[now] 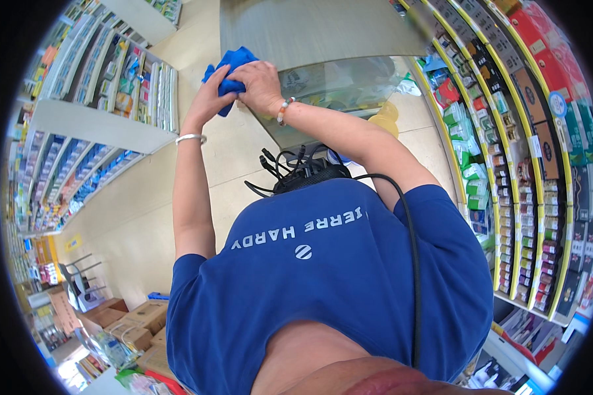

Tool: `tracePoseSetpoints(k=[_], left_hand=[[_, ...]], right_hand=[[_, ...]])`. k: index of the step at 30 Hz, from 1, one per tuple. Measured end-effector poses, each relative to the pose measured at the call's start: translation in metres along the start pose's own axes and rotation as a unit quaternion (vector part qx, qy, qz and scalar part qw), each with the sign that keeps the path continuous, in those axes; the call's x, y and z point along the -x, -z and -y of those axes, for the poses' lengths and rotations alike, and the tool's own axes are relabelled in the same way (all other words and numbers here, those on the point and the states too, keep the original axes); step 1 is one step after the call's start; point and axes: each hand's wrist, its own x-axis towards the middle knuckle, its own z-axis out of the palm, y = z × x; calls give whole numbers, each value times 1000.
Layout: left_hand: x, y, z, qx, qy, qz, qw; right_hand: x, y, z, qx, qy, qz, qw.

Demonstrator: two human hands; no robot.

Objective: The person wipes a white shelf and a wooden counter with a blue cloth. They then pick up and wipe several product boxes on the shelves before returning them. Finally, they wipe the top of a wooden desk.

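A crumpled blue cloth (238, 58) is bunched between my two hands. My left hand (207, 97), with a silver bangle on the wrist, grips it from the left. From the right, my right hand (261, 85) closes on it, fingers bent over the fabric; a beaded bracelet circles that wrist. Both hands are close to the near left corner of a counter, whose grey top (316, 32) stretches away ahead. Below the top is a glass panel (338, 81) with items behind it. Whether the cloth touches the counter cannot be made out.
Stocked shelves (503, 173) of jars and packets rise on my right. Another shelf unit (104, 118) stands left across the tiled floor (128, 207). A black bundle of cables (311, 170) hangs at my front. Cardboard boxes (138, 318) and a chair (81, 289) are at lower left.
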Motion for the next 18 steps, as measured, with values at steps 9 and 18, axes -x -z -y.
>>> tracePoseSetpoints(k=[9, 18], left_hand=[[-78, -105, -118, -230, -143, -82, 959], [-104, -137, -146, -208, -178, -90, 957]], right_hand=[[23, 122, -127, 68, 91, 32, 993], [28, 157, -160, 52, 43, -17, 998]])
